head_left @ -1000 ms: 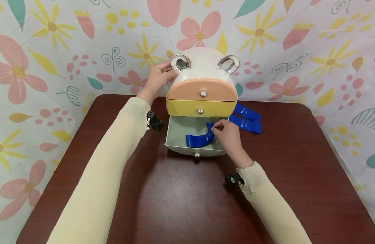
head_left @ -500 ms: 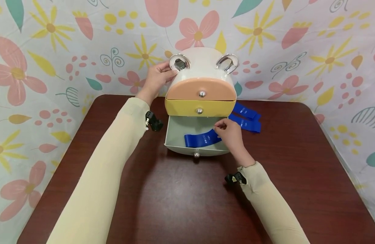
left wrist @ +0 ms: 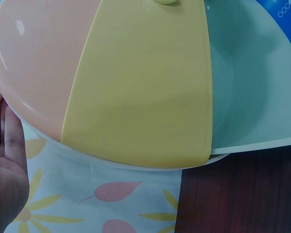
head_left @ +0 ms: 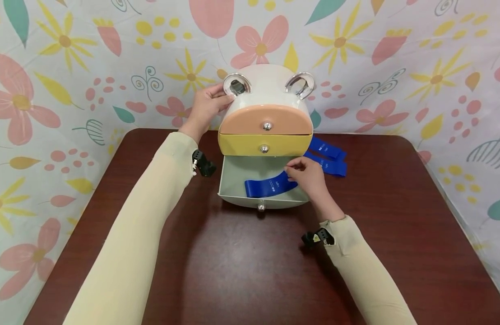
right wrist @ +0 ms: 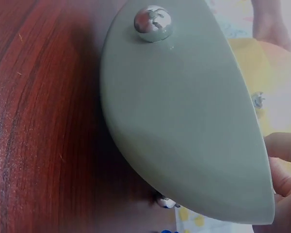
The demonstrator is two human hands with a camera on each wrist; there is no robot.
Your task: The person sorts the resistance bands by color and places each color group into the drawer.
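At the far edge of the counter (head_left: 250, 262) we noted a frog-shaped drawer box (head_left: 266, 90), backed against the flowered cloth (head_left: 71, 67). The left hand (head_left: 205, 106) rested on the box's upper left side by a chrome ear (head_left: 236, 84), fingers laid fairly straight on the shell, bracing rather than clenching. Just beside that hand, toward the middle, sat the peach drawer (head_left: 266, 121) and below it the yellow drawer (head_left: 265, 144), both closed. The grey-green bottom drawer (head_left: 233, 180) stood pulled out toward us, its silver knob (head_left: 261, 207) at the front.

The right hand (head_left: 308, 177) reached over the open drawer's right end, its grip pinched on the end of a blue band (head_left: 268, 186). From those fingers the band ran leftward and lay flat on the drawer floor. Just beyond the right hand, outside the box, two more blue bands (head_left: 329, 158) lay on the counter. In the right wrist view we saw the drawer front (right wrist: 184, 121) from below, the knob (right wrist: 153, 23) bright.
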